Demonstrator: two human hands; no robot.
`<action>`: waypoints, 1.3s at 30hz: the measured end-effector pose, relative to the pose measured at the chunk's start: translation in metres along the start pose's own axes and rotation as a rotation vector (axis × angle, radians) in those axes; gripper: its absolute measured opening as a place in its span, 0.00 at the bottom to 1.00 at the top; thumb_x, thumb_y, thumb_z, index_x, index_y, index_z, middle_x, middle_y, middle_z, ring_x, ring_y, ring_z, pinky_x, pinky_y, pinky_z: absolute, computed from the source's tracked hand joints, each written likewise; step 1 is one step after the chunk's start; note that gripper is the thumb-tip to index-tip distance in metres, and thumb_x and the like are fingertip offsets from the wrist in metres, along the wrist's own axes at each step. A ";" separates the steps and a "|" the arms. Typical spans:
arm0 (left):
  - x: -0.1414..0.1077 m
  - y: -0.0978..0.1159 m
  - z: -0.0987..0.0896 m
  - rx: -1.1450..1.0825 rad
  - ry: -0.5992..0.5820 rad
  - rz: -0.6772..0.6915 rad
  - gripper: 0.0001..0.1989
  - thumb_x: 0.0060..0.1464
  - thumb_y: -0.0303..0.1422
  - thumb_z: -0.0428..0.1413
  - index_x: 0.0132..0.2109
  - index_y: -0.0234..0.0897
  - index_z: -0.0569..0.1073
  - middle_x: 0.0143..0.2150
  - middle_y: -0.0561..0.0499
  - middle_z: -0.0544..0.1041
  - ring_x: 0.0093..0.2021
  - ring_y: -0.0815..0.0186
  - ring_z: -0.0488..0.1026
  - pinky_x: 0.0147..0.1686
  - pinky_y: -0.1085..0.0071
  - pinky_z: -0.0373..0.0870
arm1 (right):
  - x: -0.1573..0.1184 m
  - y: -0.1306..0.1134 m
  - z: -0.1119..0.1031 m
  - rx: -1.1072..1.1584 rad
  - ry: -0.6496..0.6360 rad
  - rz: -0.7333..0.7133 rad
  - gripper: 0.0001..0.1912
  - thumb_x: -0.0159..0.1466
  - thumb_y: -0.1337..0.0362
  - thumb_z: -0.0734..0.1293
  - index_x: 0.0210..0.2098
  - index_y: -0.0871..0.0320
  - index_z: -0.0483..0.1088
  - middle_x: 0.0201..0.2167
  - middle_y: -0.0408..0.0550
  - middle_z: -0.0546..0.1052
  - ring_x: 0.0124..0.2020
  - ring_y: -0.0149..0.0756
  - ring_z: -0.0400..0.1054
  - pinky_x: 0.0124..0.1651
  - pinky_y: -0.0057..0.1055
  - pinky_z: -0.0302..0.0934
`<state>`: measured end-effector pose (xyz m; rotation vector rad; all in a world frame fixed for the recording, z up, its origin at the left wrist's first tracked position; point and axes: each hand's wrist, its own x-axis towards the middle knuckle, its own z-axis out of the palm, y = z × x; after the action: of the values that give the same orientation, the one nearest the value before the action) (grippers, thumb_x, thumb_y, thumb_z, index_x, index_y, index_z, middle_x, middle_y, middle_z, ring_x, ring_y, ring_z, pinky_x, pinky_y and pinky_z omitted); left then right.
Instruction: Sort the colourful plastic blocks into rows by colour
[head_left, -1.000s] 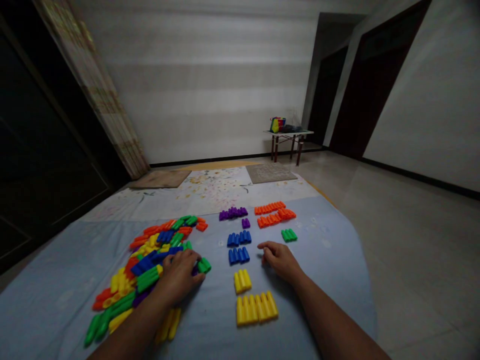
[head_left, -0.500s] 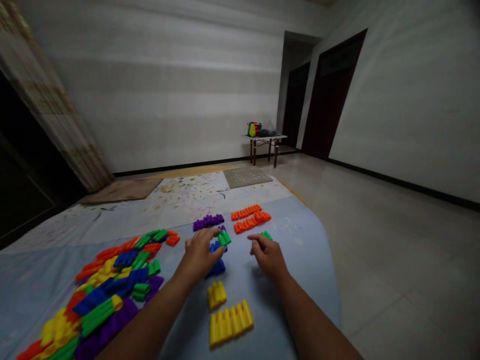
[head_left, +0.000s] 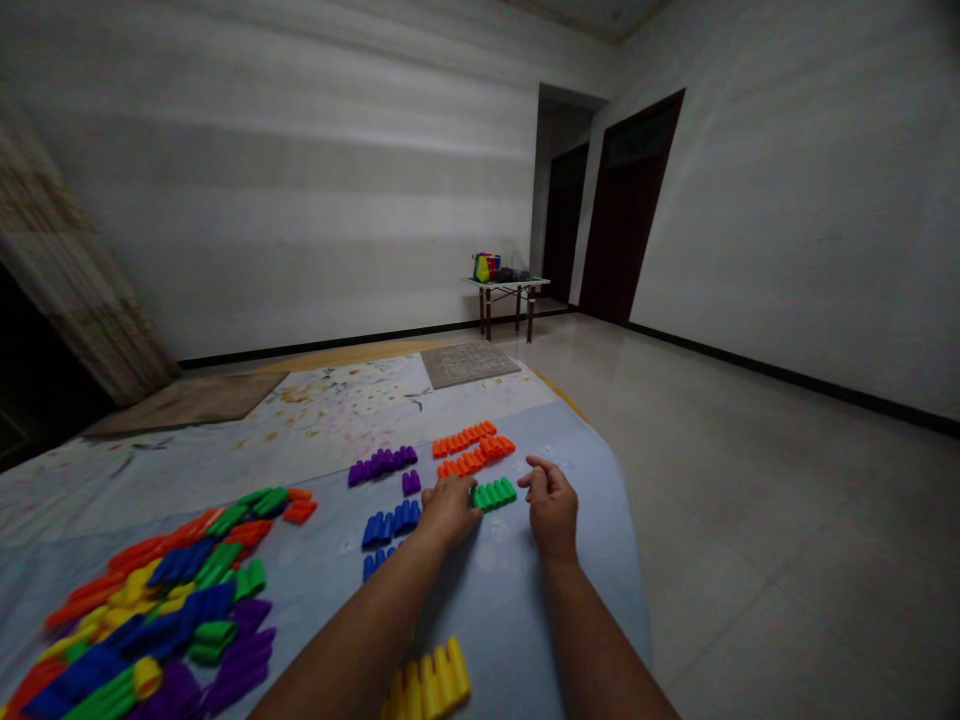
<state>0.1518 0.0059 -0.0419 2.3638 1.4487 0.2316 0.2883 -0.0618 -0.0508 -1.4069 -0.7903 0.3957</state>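
Note:
My left hand (head_left: 451, 510) is closed at the left end of a short row of green plastic tube blocks (head_left: 495, 494), its fingers on the end block and hiding part of it. Just right of that row, my right hand (head_left: 553, 508) hovers with its index finger stretched out and holds nothing. Beyond the hands lie two rows of orange blocks (head_left: 469, 452). Purple blocks (head_left: 382, 464) and blue blocks (head_left: 391, 524) lie left of my left hand. Closer to me is a row of yellow blocks (head_left: 431, 682), partly covered by my left forearm.
A mixed heap of coloured blocks (head_left: 161, 605) spreads over the left of the cloth-covered surface (head_left: 330, 580). Two flat mats (head_left: 469, 366) lie at its far edge. A small table (head_left: 506, 283) holding a colourful bag stands by the wall, near dark doors.
My left hand has carried a green block rightward and down to the green row. My right hand has shifted slightly away from that row. The view has turned right.

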 end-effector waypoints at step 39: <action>-0.254 -0.139 -0.033 0.193 0.621 -0.138 0.12 0.53 0.34 0.47 0.42 0.41 0.72 0.42 0.48 0.74 0.45 0.61 0.68 0.47 0.59 0.59 | -0.065 0.003 0.026 -0.764 -0.715 -0.258 0.17 0.59 0.63 0.55 0.38 0.58 0.73 0.37 0.50 0.77 0.40 0.35 0.70 0.42 0.27 0.58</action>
<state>-0.0911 -0.1548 -0.0531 2.4441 1.9711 0.8876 0.2263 -0.0865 -0.0706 -1.8448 -1.8266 0.4166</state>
